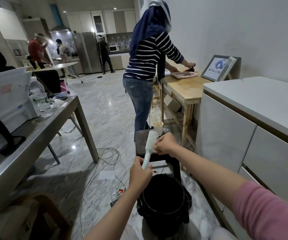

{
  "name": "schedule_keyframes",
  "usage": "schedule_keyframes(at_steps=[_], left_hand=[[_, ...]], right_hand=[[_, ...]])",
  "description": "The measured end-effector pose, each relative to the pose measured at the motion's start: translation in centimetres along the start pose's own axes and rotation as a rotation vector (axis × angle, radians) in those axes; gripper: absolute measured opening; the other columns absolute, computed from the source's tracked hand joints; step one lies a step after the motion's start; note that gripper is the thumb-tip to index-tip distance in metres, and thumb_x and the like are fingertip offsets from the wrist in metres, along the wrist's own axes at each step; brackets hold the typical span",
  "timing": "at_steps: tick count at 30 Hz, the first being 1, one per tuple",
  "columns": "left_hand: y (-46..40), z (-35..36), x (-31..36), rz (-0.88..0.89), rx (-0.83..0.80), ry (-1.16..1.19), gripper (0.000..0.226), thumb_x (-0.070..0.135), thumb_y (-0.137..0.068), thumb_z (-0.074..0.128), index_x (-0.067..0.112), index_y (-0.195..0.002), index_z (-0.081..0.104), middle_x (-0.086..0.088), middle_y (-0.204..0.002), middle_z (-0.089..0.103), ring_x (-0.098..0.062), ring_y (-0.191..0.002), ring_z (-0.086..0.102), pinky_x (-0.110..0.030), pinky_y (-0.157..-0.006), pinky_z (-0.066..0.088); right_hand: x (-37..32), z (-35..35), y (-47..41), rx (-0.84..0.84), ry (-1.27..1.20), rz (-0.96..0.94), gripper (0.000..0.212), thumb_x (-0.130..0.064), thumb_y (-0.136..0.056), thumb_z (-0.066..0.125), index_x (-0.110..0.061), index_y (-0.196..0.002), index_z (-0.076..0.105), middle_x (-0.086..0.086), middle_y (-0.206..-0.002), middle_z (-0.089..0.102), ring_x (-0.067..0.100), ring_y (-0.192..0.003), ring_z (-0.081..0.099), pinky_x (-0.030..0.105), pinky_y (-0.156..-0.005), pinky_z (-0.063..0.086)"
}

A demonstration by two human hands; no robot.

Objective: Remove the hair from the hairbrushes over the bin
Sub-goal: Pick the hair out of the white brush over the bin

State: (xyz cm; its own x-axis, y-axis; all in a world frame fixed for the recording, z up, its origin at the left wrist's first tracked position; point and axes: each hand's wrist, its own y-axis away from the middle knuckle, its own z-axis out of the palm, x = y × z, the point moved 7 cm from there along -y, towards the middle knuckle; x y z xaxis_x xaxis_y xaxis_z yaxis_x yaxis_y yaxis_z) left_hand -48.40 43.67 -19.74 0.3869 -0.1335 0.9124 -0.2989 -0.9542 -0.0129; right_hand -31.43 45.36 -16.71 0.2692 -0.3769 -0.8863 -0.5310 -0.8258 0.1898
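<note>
Low in the centre of the frame, a person holds a pale green hairbrush point(149, 146) above and just beyond a black-lined bin point(164, 198), apparently so that loosened hair can drop toward it. The left hand point(139, 175) is wrapped around the handle, tilting the head up and away with the bristles turned right, toward the right hand point(165, 144). That hand's fingers are curled tight against the bristles, seemingly pinching at strands, though any hair is too fine to make out; a dark stool point(144, 144) stands behind.
</note>
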Motion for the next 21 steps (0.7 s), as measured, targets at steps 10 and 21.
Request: schedule_keyframes(at_steps=[10, 21], left_hand=[[-1.3, -0.4, -1.3, -0.197, -0.127, 0.193, 0.012, 0.008, -0.088, 0.056, 0.014, -0.085, 0.046, -0.008, -0.065, 0.055, -0.014, -0.039, 0.039, -0.019, -0.037, 0.026], [-1.4, 1.0, -2.2, -0.220, -0.080, 0.017, 0.013, 0.011, -0.079, 0.052, 0.018, -0.082, 0.042, -0.014, -0.083, 0.058, -0.018, -0.052, 0.046, -0.022, -0.042, 0.030]], right_hand=[[0.2, -0.9, 0.0, 0.081, 0.124, -0.177, 0.014, -0.002, -0.080, 0.066, -0.010, -0.070, 0.073, 0.007, -0.073, 0.070, 0.020, -0.074, 0.065, 0.032, -0.074, 0.057], [0.9, 0.0, 1.4, -0.088, -0.405, 0.047, 0.015, 0.007, -0.092, 0.052, 0.015, -0.101, 0.059, 0.008, -0.071, 0.056, 0.013, -0.060, 0.052, 0.019, -0.048, 0.054]])
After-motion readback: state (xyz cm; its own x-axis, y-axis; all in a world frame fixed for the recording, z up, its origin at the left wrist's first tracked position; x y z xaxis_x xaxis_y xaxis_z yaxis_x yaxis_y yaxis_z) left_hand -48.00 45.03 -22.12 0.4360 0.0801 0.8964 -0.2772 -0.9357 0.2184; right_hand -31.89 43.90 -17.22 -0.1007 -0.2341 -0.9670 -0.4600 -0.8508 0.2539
